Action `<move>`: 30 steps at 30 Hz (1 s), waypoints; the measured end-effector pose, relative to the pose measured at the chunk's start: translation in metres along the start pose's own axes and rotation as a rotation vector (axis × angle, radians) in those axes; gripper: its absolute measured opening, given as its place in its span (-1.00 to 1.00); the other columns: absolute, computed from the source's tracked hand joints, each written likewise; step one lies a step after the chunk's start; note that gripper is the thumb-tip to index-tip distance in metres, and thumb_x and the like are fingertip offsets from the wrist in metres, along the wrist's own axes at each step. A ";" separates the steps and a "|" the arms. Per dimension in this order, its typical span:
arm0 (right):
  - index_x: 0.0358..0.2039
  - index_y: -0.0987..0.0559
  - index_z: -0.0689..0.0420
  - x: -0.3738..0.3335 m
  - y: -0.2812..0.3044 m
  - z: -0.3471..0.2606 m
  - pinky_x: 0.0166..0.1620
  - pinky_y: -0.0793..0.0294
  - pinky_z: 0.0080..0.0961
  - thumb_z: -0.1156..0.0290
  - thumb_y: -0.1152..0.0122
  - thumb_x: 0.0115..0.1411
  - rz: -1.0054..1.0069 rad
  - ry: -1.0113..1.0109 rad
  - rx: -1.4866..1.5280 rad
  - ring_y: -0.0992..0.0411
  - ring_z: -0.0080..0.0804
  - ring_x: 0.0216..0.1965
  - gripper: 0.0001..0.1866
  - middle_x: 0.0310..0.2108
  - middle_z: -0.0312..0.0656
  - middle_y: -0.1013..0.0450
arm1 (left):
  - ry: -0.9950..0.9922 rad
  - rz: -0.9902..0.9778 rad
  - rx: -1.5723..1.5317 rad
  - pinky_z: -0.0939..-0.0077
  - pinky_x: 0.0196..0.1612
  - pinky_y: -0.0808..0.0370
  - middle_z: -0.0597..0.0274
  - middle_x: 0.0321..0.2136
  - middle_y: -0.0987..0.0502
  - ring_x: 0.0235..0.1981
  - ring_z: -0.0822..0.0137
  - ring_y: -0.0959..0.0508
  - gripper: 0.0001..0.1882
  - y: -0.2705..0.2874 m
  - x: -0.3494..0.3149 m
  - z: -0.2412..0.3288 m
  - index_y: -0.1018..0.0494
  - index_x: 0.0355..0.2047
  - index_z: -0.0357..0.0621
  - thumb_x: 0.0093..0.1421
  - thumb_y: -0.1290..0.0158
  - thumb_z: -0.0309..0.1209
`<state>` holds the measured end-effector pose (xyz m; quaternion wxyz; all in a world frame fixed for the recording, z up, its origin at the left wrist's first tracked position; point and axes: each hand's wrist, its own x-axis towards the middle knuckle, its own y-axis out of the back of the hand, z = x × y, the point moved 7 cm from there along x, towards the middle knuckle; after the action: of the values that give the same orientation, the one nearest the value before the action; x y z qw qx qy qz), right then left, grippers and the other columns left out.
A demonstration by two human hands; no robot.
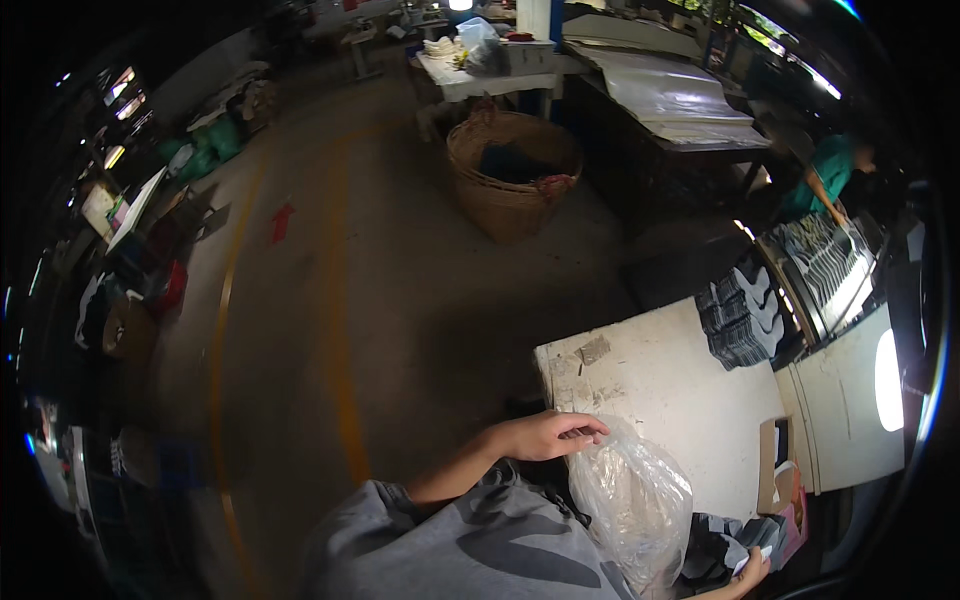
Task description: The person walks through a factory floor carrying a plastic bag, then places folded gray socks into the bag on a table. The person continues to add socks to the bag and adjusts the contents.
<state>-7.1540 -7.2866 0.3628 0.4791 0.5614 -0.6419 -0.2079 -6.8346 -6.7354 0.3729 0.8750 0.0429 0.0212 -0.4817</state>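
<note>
A clear plastic bag (635,495) lies crumpled over the near edge of a white worktable (660,375), against my grey shirt. My left hand (555,436) is at the bag's upper edge, its fingers curled onto the film. Down at the lower right, my right hand (752,574) grips dark grey flat pieces (765,530), with something small and white by its fingers. More dark grey pieces (712,548) lie between that hand and the bag. At the table's far right stands a stack of cut grey-and-black pieces (742,318).
An open cardboard box (768,465) and a pink container (797,515) sit on the table's right. Beyond it, a person in green (825,180) stands by a rack of pieces (825,260). A wicker basket (512,200) stands on the floor ahead; yellow lines run along the left.
</note>
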 end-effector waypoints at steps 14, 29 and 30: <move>0.43 -0.13 0.15 -0.272 -0.098 -0.350 0.40 -0.10 0.03 -0.04 -0.49 -0.02 -0.792 0.992 0.297 -0.11 0.27 0.39 0.12 0.33 0.34 -0.19 | 0.047 0.256 -0.036 0.35 0.23 -0.44 0.06 0.14 -0.53 0.16 0.18 -0.53 -0.57 0.021 -0.051 -0.007 -0.38 0.27 -0.13 0.50 0.08 -0.22; 0.42 -0.16 0.14 -0.307 -0.166 -0.311 0.40 -0.10 0.04 0.02 -0.50 -0.04 -0.903 1.010 -0.044 -0.11 0.26 0.39 0.09 0.32 0.33 -0.20 | 0.098 0.279 0.039 0.40 0.12 -0.45 0.12 -0.03 -0.56 0.00 0.29 -0.54 -0.59 0.024 -0.060 -0.033 -0.38 0.27 -0.10 0.50 0.09 -0.24; 0.42 -0.16 0.14 -0.294 -0.168 -0.302 0.40 -0.10 0.04 0.02 -0.50 -0.04 -0.879 0.976 -0.059 -0.11 0.26 0.39 0.09 0.32 0.33 -0.20 | 0.123 0.235 0.058 0.39 0.11 -0.45 0.11 -0.05 -0.56 -0.02 0.29 -0.54 -0.58 0.021 -0.054 -0.034 -0.37 0.28 -0.09 0.50 0.09 -0.24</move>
<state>-6.8367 -6.9816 0.2530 0.6008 0.7879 -0.0557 -0.1234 -6.8454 -6.6753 0.3444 0.9209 0.0996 0.0557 -0.3727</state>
